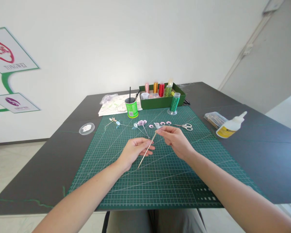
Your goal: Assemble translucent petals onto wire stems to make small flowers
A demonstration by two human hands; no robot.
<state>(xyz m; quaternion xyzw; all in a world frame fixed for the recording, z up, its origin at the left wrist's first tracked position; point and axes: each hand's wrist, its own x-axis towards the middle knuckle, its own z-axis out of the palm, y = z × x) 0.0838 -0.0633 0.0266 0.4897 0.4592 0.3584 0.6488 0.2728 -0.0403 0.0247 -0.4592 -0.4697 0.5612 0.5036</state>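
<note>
A thin pale stick (145, 156) slants between my hands, its lower end towards me over the mat. My left hand (135, 149) pinches it partway up between thumb and fingers. At the stick's top end, the fingertips of my right hand (173, 139) are closed on it. A pale bluish petal piece (156, 125) shows right by those fingertips; whether it is joined to the stick I cannot tell. Just beyond lie a mauve flower on a wire stem (142, 123), a pale blue flower (135, 125) and several small pink-and-white rings (162, 123).
Scissors (188, 126) lie right of the rings on the green cutting mat (160, 181). Behind stand a green can with brushes (131, 108), a green thread spool (175, 103) and a green box (155, 103). A glue bottle (230, 127) is at right, a small white-filled dish (80, 131) at left.
</note>
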